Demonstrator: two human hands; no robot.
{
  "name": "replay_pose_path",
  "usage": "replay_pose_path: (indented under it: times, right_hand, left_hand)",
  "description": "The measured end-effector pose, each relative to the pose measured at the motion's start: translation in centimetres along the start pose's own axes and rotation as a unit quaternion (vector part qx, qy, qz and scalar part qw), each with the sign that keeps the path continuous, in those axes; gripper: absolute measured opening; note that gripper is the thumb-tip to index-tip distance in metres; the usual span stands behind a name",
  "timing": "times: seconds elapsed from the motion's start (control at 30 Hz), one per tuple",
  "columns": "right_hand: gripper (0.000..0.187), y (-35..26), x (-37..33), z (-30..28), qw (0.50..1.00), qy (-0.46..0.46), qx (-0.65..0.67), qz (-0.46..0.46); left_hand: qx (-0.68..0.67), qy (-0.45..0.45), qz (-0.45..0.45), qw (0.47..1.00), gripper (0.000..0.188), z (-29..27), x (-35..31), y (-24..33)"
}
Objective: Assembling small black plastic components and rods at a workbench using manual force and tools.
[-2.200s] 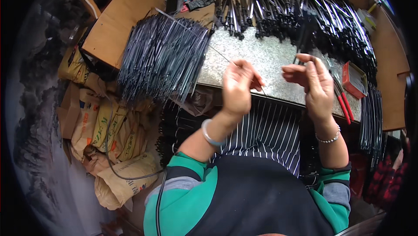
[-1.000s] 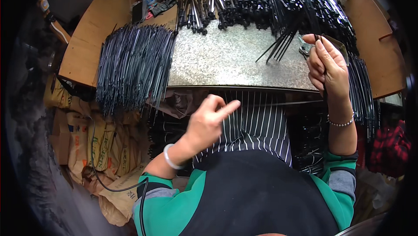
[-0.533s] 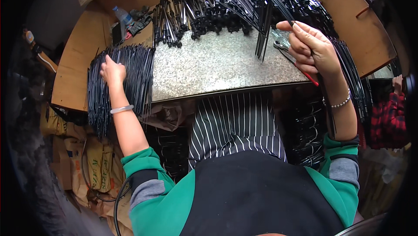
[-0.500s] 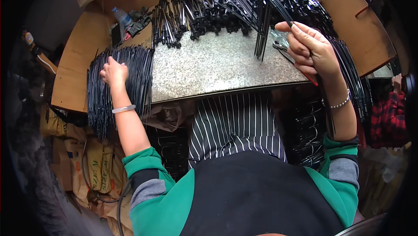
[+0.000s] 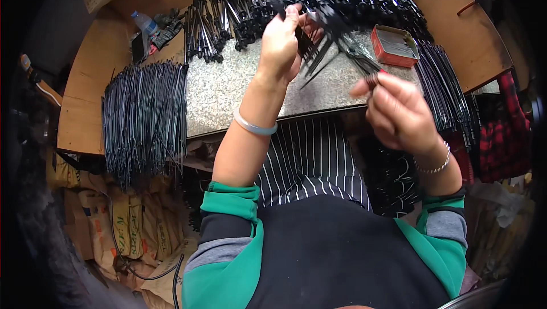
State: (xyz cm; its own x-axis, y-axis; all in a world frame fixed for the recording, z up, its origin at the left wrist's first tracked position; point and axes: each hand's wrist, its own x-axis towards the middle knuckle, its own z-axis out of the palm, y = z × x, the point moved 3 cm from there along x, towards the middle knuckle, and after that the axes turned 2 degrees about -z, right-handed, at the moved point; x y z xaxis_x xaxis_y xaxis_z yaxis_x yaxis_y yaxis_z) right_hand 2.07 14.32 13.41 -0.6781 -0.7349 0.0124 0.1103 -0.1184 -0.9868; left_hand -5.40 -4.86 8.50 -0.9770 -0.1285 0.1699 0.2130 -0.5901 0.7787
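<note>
My left hand (image 5: 280,47) is raised over the table's far middle, closed around a bundle of thin black strips (image 5: 310,52). The strips fan out to the right and downward, partly smeared by motion. My right hand (image 5: 401,112) hovers over the table's front right edge, its fingers pinched together. Something small and dark shows at its fingertips, too small to name. Behind it, pliers (image 5: 352,53) with a red handle point up and left, mostly hidden by the hand and the strips.
A pile of loose black strips (image 5: 145,118) covers the table's left end. Bundles with black knobbed ends (image 5: 256,9) line the back. To the right are a red tin (image 5: 393,58) of thin pieces and more strips (image 5: 447,89). A bottle (image 5: 145,23) stands back left.
My left hand has left the left pile and moved right, and now holds the black bundle. My right hand has let go of its strips and come down and nearer, uncovering the red tin.
</note>
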Motion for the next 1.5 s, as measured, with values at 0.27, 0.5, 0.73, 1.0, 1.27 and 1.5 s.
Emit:
replay_pose_path:
  times: [0.27, 0.5, 0.73, 1.0, 1.27, 1.5]
  right_hand:
    - [0.008, 19.2, -2.1, -5.5, 0.873, 0.107, -0.429, -0.205]
    - [0.019, 16.3, -1.2, -6.8, 0.859, -0.040, -0.508, 0.049]
    - [0.028, 10.6, 6.6, -8.2, 0.866, 0.121, -0.459, -0.159]
    - [0.019, 12.4, 9.8, -7.8, 0.880, 0.016, -0.420, -0.221]
    - [0.022, 12.5, 8.2, -7.4, 0.880, 0.011, -0.404, -0.251]
    - [0.022, 12.5, 8.5, -7.3, 0.853, 0.032, -0.459, -0.247]
  left_hand:
    - [0.280, -0.183, 0.080, 0.939, 0.020, 0.0, -2.0, -3.6]
    - [0.516, -0.188, 0.143, 0.823, 0.013, -1.9, -3.6, -4.2]
    - [0.552, -0.227, 0.139, 0.790, 0.030, -0.2, -4.4, -4.6]
    - [0.542, -0.143, 0.141, 0.816, 0.036, -1.8, -4.9, -4.4]
    - [0.546, -0.168, 0.229, 0.788, 0.031, -1.6, -5.5, -5.0]
    - [0.556, -0.158, 0.213, 0.788, 0.028, -2.0, -6.0, -5.4]
